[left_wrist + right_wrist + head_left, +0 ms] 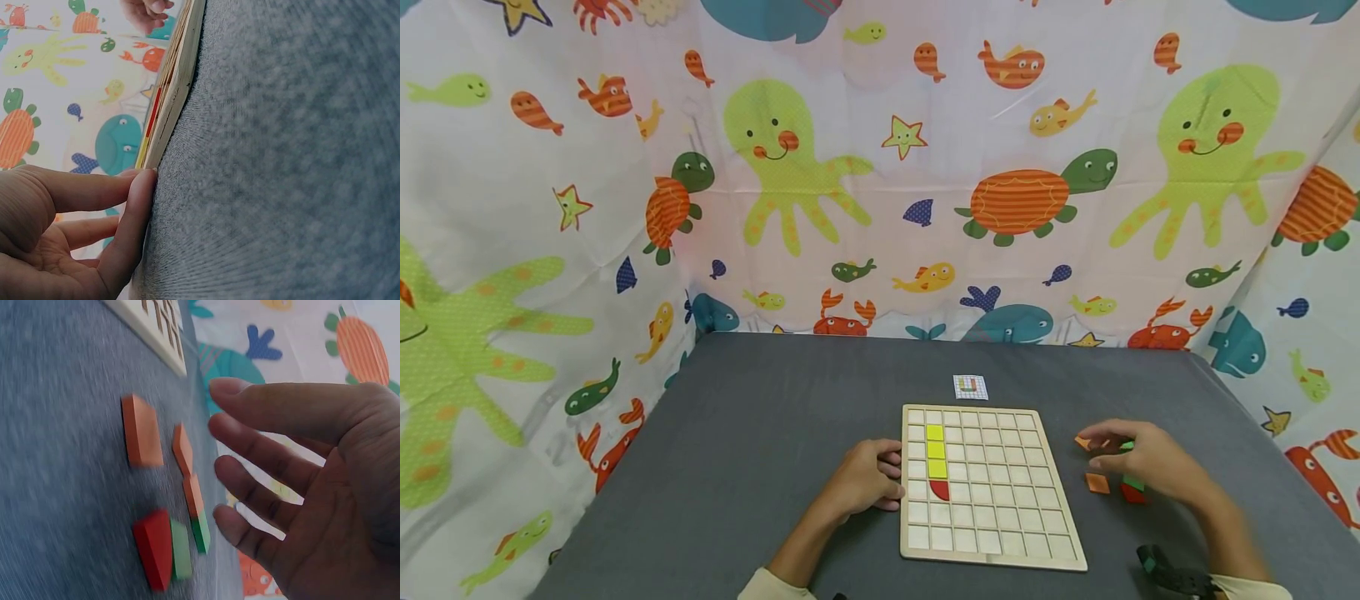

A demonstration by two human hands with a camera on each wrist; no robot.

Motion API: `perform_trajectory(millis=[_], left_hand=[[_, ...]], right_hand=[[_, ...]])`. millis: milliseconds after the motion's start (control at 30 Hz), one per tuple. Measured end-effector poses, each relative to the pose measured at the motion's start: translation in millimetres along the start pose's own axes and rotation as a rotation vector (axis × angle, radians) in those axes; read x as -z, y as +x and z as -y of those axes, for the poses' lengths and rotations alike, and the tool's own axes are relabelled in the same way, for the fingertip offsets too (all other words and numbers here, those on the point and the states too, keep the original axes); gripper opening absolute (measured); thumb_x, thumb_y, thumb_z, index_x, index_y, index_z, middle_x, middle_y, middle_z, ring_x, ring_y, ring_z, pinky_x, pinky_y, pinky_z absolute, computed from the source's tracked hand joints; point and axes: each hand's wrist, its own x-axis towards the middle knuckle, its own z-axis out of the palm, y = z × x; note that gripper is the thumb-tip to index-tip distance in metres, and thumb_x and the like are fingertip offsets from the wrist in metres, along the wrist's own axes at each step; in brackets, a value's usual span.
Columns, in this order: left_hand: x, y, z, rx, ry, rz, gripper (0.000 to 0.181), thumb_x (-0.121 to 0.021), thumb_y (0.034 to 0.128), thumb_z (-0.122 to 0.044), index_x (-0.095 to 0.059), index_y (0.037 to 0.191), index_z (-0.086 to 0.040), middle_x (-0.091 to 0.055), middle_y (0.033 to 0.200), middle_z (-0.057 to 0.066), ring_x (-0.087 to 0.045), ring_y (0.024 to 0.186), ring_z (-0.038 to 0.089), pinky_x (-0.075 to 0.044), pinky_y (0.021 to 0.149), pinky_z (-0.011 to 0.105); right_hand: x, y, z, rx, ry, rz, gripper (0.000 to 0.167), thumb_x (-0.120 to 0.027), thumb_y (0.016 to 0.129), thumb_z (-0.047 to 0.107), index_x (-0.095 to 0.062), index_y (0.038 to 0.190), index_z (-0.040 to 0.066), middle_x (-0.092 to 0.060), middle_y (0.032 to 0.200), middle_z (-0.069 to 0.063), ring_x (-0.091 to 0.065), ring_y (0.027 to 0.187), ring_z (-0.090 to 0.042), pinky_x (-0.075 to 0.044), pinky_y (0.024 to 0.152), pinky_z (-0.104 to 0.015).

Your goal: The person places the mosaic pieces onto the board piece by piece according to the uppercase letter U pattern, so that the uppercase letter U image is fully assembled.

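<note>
A wooden grid board (1000,508) lies on the grey table. Three yellow squares (936,450) form a column in its second column from the left, with a red quarter-round piece (939,490) just below them. My left hand (868,477) pinches the board's left edge; in the left wrist view, thumb and finger meet at that rim. To the right of the board, my right hand (1138,454) hovers over loose pieces, fingers slightly bent and apart, holding nothing. Under it are orange pieces (145,431), a red piece (154,550) and green pieces (181,549).
Behind the board lies a small white card (971,387) printed with a coloured grid pattern. A dark strap-like object (1176,575) is by the right wrist. A curtain (880,192) with sea animals hangs behind and beside the grey table (790,392).
</note>
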Motion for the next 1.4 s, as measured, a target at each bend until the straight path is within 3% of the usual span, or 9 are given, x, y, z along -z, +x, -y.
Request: perform_trajectory(millis=[267,567,867,1100,1233,1400], left_hand=[[0.3,-0.5,0.9,-0.005,0.004,-0.005,0.068,-0.078,0.0795,0.017,-0.058,0.144,0.007,-0.063,0.114,0.014,-0.066,0.094,0.022,-0.068,0.063,0.036],[1.1,0.0,2.2,0.001,0.008,-0.01,0.068,-0.078,0.0799,0.017,-0.059,0.144,0.006,-0.063,0.114,0.014,-0.067,0.094,0.022,-0.068,0.064,0.036],[0.7,-0.6,0.5,0.007,0.01,-0.009,0.067,-0.078,0.0802,0.017,-0.059,0.143,0.006,-0.063,0.114,0.014,-0.067,0.094,0.023,-0.068,0.064,0.036],[-0.1,0.0,0.3,0.007,0.013,-0.007,0.067,-0.079,0.0805,0.016,-0.059,0.144,0.005,-0.063,0.114,0.013,-0.066,0.094,0.023,-0.068,0.064,0.036],[-0.2,-0.1,0.1,0.006,0.009,-0.003,0.067,-0.079,0.0804,0.016,-0.059,0.144,0.005,-0.063,0.115,0.014,-0.066,0.094,0.023,-0.068,0.064,0.036],[0.1,-0.7,-0.3,0.005,0.014,-0.005,0.067,-0.079,0.0805,0.016,-0.059,0.143,0.006,-0.063,0.114,0.014,-0.067,0.094,0.023,-0.068,0.064,0.036]], right_hand=[[13,-4.8,-23,-0.046,0.035,0.032,0.046,-0.078,0.092,0.013,-0.069,0.136,0.001,-0.07,0.128,-0.019,-0.067,0.108,-0.029,-0.06,0.078,-0.034],[24,-9.6,-36,-0.023,-0.002,0.088,0.05,-0.072,0.083,-0.004,-0.071,0.133,0.002,-0.068,0.134,-0.022,-0.064,0.115,-0.037,-0.059,0.089,-0.044],[26,-10.6,-45,-0.005,-0.01,0.118,0.053,-0.071,0.077,-0.008,-0.073,0.129,0.003,-0.067,0.136,-0.023,-0.063,0.114,-0.032,-0.056,0.085,-0.034],[26,-11.9,-47,-0.012,0.017,0.118,0.048,-0.074,0.081,-0.003,-0.073,0.129,0.001,-0.069,0.128,-0.019,-0.061,0.1,-0.021,-0.054,0.076,-0.026],[25,-11.2,-47,-0.004,0.001,0.127,0.049,-0.073,0.08,-0.005,-0.073,0.129,0.002,-0.067,0.132,-0.022,-0.062,0.107,-0.026,-0.056,0.083,-0.031],[23,-9.8,-47,-0.011,0.025,0.133,0.049,-0.073,0.081,-0.005,-0.073,0.129,0.0,-0.067,0.134,-0.023,-0.061,0.109,-0.027,-0.055,0.08,-0.025]])
